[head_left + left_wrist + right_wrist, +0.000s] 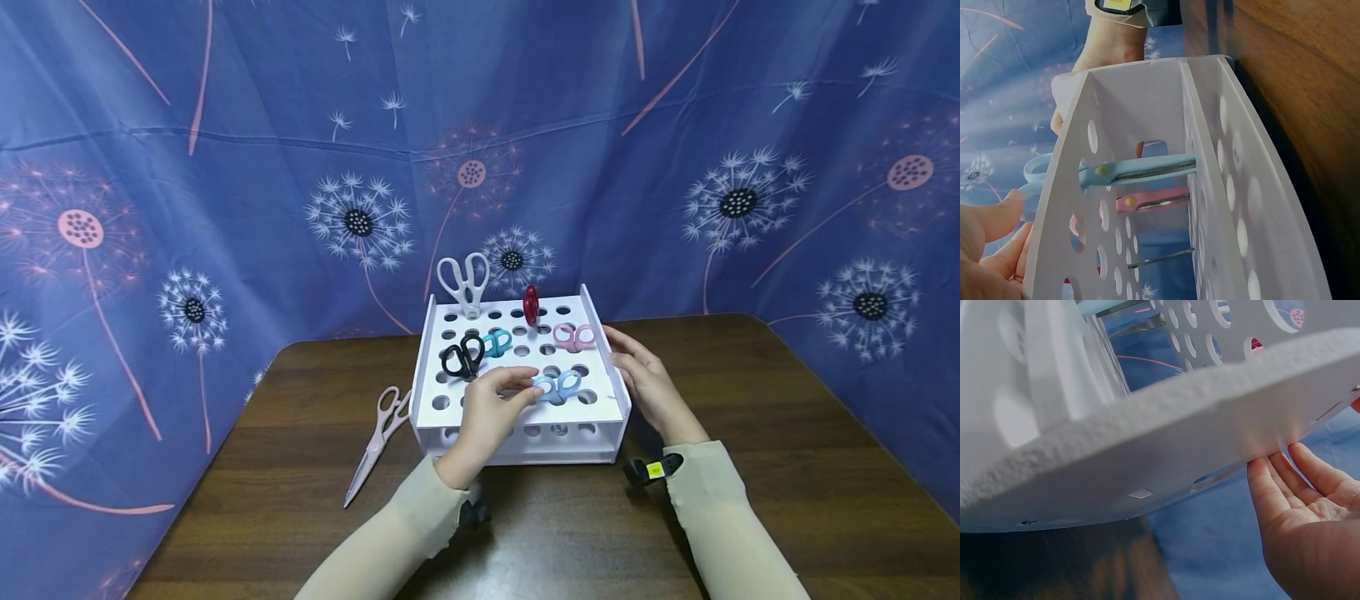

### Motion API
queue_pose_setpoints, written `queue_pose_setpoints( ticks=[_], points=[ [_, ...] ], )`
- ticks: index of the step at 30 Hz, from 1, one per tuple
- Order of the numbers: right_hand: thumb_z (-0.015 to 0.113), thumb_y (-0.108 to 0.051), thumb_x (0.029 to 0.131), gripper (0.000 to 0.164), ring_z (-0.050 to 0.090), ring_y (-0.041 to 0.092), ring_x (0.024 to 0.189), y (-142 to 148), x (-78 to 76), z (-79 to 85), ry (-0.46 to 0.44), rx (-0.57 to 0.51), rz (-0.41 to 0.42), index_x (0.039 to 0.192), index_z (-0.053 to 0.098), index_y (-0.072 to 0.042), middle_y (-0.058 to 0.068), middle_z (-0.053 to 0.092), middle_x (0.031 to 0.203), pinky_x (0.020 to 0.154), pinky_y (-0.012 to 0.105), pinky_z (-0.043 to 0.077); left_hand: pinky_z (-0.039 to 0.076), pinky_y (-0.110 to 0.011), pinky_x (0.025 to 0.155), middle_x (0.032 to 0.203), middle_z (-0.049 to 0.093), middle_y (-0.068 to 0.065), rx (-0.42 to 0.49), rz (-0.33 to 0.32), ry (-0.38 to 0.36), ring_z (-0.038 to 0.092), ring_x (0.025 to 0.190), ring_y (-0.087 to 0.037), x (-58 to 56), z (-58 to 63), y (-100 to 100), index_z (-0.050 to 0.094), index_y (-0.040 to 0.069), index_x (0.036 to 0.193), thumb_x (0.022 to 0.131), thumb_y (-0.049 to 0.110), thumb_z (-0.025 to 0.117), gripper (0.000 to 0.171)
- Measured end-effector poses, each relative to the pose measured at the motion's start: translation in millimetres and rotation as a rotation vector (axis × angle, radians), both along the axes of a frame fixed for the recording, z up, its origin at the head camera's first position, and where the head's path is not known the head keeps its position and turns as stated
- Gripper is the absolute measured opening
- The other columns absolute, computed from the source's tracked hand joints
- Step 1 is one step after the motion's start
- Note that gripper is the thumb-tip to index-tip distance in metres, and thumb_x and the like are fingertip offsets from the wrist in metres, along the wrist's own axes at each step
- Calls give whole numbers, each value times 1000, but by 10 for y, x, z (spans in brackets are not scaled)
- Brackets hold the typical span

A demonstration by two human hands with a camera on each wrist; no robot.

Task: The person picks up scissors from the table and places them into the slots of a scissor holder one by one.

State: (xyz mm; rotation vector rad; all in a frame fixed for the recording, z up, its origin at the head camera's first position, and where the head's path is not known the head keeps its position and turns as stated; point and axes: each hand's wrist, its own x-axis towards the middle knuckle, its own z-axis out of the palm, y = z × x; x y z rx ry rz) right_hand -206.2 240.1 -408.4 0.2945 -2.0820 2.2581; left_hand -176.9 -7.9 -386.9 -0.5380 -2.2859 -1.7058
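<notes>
A white rack point(495, 410) with rows of round holes stands on the table, several scissors upright in it. My left hand point(491, 412) pinches a handle loop of the light blue scissors point(566, 383) at the front right. Their sheathed blades point(1147, 170) pass down through a hole, and the tip reaches the lower shelf. My right hand point(656, 387) touches the rack's right side panel point(1222, 440) with extended fingertips. Behind the light blue pair are pink scissors point(573, 337). Black scissors point(463, 358) and teal scissors point(497, 343) stand left of them.
White scissors point(468, 287) and a red-handled pair point(531, 306) stand in the rack's back rows. Large pale pink scissors point(377, 442) lie on the wooden table point(750, 417), close to the rack's left side. A blue patterned cloth point(585, 183) hangs behind the table.
</notes>
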Motion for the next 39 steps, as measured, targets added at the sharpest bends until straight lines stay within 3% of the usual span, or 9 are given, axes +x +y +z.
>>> queue_pose_setpoints(
  ticks=[4, 13, 23, 30, 39],
  points=[
    [48, -16, 100, 55, 55, 2, 111, 1, 4, 0, 1, -2, 0, 150, 31, -1, -6, 48, 135, 87, 14, 48, 56, -21, 77, 91, 75, -10, 20, -1, 26, 71, 86, -19, 16, -20, -67, 75, 6, 104, 80, 11, 78, 25],
    [49, -18, 100, 56, 54, 1, 111, -19, 1, 3, -16, -13, 8, 150, 29, -1, 3, 42, 143, 87, 14, 48, 55, -19, 79, 95, 70, -14, 89, -29, 7, 70, 93, -26, 70, -46, -171, 72, 0, 108, 78, 4, 78, 31],
    [48, -16, 100, 56, 54, 1, 111, -24, -5, 5, -9, -35, 10, 150, 29, 0, 1, 44, 141, 87, 13, 48, 56, -21, 79, 97, 70, -15, 97, 6, 5, 70, 94, -28, 134, -55, -234, 72, 2, 109, 78, 5, 78, 31],
    [49, -17, 100, 56, 54, 0, 110, -30, -2, 1, -21, -26, 7, 150, 29, -1, 1, 43, 141, 86, 13, 48, 57, -25, 80, 97, 69, -23, 94, 19, -37, 68, 95, -35, 195, -42, -266, 70, -6, 108, 78, -5, 75, 30],
    [49, -17, 100, 56, 56, 0, 108, -16, -3, -2, -2, -37, 12, 150, 30, 0, -4, 47, 136, 85, 14, 50, 56, -23, 82, 99, 71, -20, 173, -58, -94, 68, 97, -32, 258, -56, -409, 71, -1, 109, 81, 1, 75, 28]
  ],
)
